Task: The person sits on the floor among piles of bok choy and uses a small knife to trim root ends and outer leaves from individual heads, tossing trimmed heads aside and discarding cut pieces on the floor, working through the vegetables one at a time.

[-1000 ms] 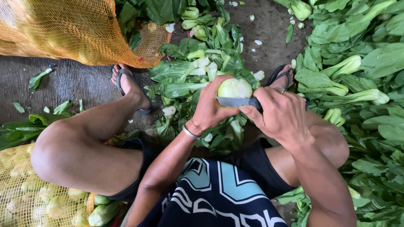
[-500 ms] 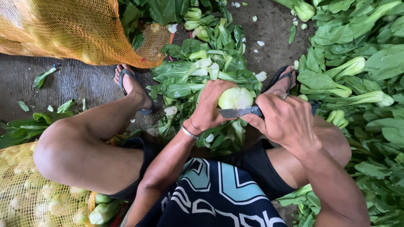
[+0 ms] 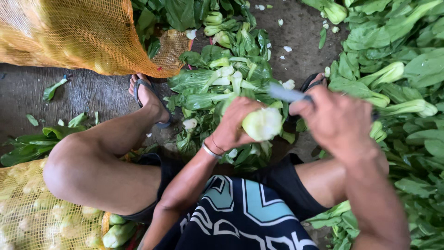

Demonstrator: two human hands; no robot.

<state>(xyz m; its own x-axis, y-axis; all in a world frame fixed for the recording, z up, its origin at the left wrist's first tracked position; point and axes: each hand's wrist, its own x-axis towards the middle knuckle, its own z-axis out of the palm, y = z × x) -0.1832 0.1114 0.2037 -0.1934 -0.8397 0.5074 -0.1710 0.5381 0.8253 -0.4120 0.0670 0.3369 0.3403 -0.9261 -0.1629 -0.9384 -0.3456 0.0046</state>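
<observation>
A: What takes up the most room here?

B: The heaps of leafy greens (image 3: 397,69) on the right, and a smaller pile (image 3: 222,83) on the wet concrete floor (image 3: 83,92) between the person's sandalled feet. Next come 2 yellow mesh sacks: 1 at the upper left (image 3: 69,32), 1 at the lower left (image 3: 32,213) packed with pale trimmed heads.

A: And the hands?

B: The left hand (image 3: 238,122) is closed around a pale green trimmed vegetable head (image 3: 262,123), held above the knees with its cut base facing up. A thin bracelet (image 3: 210,150) sits on that wrist.

A: The right one?

B: The right hand (image 3: 340,120) is clenched on a knife handle. The blade (image 3: 286,94), blurred, points left and stands just above the head, apart from it.

A: Anything smaller?

B: White trimmings (image 3: 286,48) scattered on the floor beyond the pile.
</observation>
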